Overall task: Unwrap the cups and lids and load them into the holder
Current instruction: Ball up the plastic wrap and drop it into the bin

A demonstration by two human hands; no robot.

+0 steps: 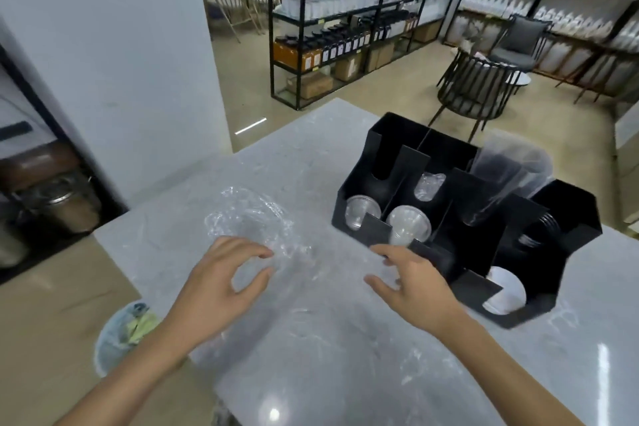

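Note:
A black multi-compartment holder (408,166) stands on the grey marble table (311,339), right of centre. Clear lids (409,223) and clear cups (359,214) fill its near left slots, and white lids (506,290) its front right slot. Black lids (539,232) sit further right. A clear bag sleeve (511,173) leans in a rear slot. Crumpled clear plastic wrap (249,221) lies on the table left of the holder. My left hand (221,284) hovers just before the wrap, fingers loosely curved, holding nothing. My right hand (411,284) is spread beside the holder's front edge, empty.
A bin with a plastic liner and green scraps (124,332) stands on the floor below the table's left edge. Black shelving racks (345,28) with stock and dark chairs (477,86) stand beyond the table. A white wall (121,62) rises at the left.

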